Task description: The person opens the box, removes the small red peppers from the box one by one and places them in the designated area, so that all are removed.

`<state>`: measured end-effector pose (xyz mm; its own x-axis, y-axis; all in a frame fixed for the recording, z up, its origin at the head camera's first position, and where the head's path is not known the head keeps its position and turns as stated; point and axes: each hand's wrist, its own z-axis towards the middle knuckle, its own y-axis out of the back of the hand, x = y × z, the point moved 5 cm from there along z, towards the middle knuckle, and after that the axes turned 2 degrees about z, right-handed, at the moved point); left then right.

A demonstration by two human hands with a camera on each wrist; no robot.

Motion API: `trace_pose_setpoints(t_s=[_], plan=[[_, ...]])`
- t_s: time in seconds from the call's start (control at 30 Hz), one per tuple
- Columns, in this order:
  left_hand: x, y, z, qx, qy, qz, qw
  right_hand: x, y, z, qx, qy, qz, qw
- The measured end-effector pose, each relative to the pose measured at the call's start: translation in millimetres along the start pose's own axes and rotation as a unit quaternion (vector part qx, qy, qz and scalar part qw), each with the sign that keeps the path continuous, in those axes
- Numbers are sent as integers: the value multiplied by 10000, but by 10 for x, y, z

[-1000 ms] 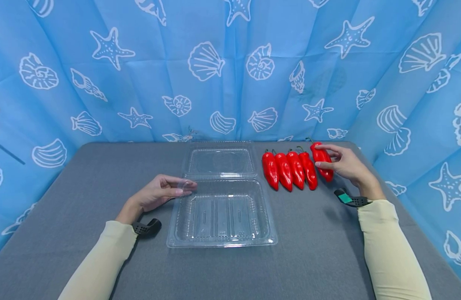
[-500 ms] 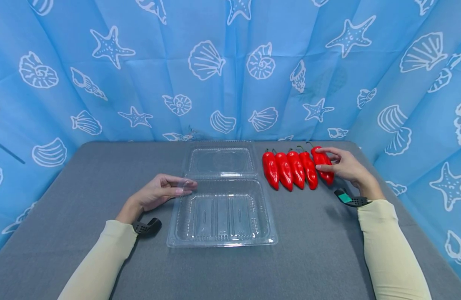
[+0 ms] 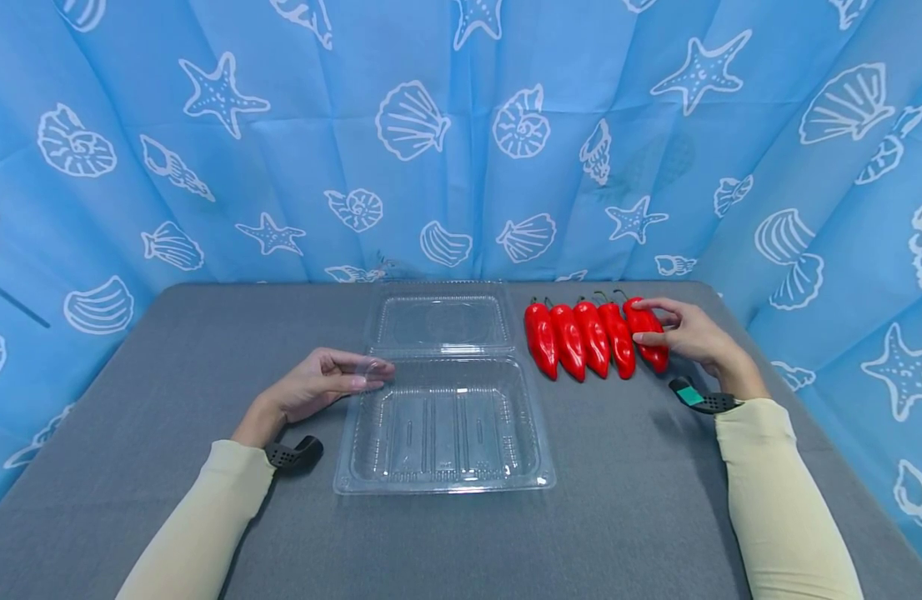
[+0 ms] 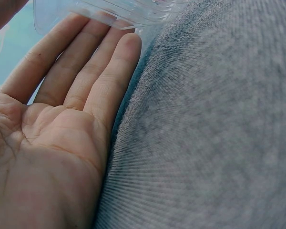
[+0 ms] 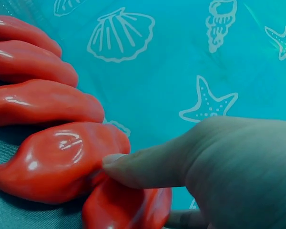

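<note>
At the right end of a row of shiny red peppers [image 3: 593,340], my right hand [image 3: 689,333] grips the last pepper [image 3: 643,317] between thumb and fingers. In the right wrist view the thumb lies on this held pepper [image 5: 117,205], right beside its neighbour [image 5: 62,162]. My left hand [image 3: 329,383] holds the left rim of a clear plastic clamshell container [image 3: 446,483], near its hinge. Its fingers [image 4: 76,71] extend nearly straight under the clear rim [image 4: 109,16] in the left wrist view. The container's lid [image 3: 442,323] lies folded back, away from me.
A grey cloth [image 3: 618,525] covers the table. Behind and beside it hangs a blue curtain [image 3: 461,192] with white shells and starfish. Both wrists wear black bands, the right band [image 3: 701,398] with a green patch.
The pepper in my right hand has shifted slightly down and toward the row, closing the gap to its neighbour. My left hand and the container have stayed still.
</note>
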<state>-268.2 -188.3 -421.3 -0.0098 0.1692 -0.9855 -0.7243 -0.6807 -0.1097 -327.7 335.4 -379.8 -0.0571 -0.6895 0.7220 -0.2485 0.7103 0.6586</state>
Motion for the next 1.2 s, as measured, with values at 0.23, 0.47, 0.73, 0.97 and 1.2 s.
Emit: trace_pose_setpoints(t_s=[0.23,0.47,0.73,0.97,1.2], plan=[[1,2,-1,-34,34,5,10000,-10,-18,1,20,-50,-137,9999],[-6,-1,2,-22,26,9,10000,-39,-30,20,27,24,-326,9995],[-3,-2,-1,-54,62,12,10000,-40,-42,31,149,14,-355,9993],[-2,-2,-2,-42,52,-4,10000,-12,-43,10,166,45,-385,9991],[6,3,-3,-2,21,-24,10000,9,-49,-12,158,72,-402,9990]])
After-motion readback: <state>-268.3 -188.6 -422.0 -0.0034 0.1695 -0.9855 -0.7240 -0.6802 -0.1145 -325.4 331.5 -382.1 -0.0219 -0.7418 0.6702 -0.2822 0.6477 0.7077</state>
